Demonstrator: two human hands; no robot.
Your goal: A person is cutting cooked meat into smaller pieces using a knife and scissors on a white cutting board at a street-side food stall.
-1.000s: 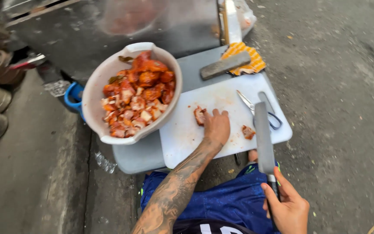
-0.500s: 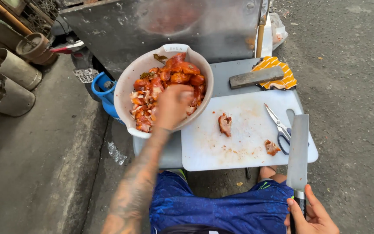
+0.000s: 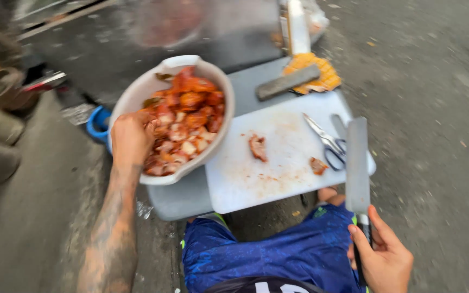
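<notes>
Gripping the cleaver (image 3: 357,163) in my right hand (image 3: 382,259), my left hand (image 3: 131,138) grasps the meat bowl's (image 3: 137,92) rim at the table's (image 3: 177,198) left edge.

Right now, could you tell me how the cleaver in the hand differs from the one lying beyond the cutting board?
The held cleaver is in the right hand, blade pointing away over the white cutting board. The second cleaver lies untouched on an orange cloth, slanting across the table. Its handle is hidden; the held one's is gripped. Both have broad rectangular metal blades.

surface: grey table (image 3: 177,198); on it: white cutting board (image 3: 278,173); bowl (image 3: 221,103); orange cloth (image 3: 324,73)
</notes>
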